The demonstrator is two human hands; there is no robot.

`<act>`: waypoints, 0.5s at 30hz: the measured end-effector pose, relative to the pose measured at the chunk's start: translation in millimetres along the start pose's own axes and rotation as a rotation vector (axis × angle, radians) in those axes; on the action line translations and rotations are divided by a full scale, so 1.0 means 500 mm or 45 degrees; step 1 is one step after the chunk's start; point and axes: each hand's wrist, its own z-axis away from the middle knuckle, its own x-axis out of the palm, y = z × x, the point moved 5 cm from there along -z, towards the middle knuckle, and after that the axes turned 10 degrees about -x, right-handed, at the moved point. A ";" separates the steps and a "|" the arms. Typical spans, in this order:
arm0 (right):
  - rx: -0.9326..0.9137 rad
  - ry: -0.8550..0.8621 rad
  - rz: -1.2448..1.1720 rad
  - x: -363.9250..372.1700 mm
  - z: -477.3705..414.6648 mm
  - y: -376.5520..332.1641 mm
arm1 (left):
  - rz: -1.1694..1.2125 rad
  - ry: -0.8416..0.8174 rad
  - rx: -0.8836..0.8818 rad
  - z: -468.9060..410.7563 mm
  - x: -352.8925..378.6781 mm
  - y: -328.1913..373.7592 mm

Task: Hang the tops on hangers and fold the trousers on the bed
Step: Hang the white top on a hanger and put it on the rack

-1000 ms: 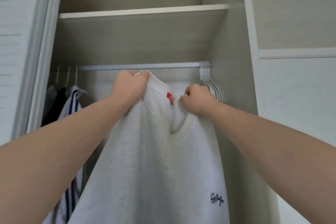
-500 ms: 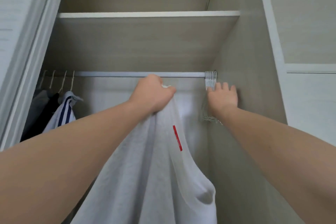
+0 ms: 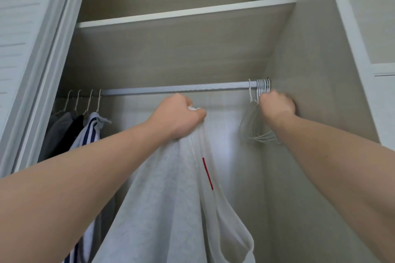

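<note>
From the head camera, the left hand (image 3: 179, 116) holds a pale grey top (image 3: 162, 198) bunched at its neck just under the rail (image 3: 171, 89), its grip closed tight on the cloth while the rest hangs down. The right hand (image 3: 276, 105) is curled at the necks of the empty hangers (image 3: 254, 128) bunched at the rail's right end. Its grip looks closed on them, though blur hides the fingers. This top has no hanger in it yet, so fetching one, threading it and hooking it up are left. A few hung clothes (image 3: 85, 130) sit at the rail's left end. The trousers and bed are out of view. The wardrobe has a bare shelf (image 3: 186, 13) above and a white sliding door (image 3: 32, 28) at the left.
</note>
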 end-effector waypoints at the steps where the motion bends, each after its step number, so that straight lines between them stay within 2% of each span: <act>1: 0.019 0.013 -0.044 -0.001 -0.004 0.000 | 0.000 -0.006 -0.001 0.000 0.001 0.000; 8: 0.173 0.212 -0.290 -0.038 0.013 -0.002 | -0.013 -0.086 0.040 0.006 0.007 0.006; 12: 0.405 0.265 -0.947 -0.084 0.075 -0.016 | -0.071 -0.259 0.128 0.032 0.027 0.010; 15: 0.529 0.374 -1.366 -0.092 0.142 -0.023 | -0.055 -0.470 0.192 0.066 0.046 0.005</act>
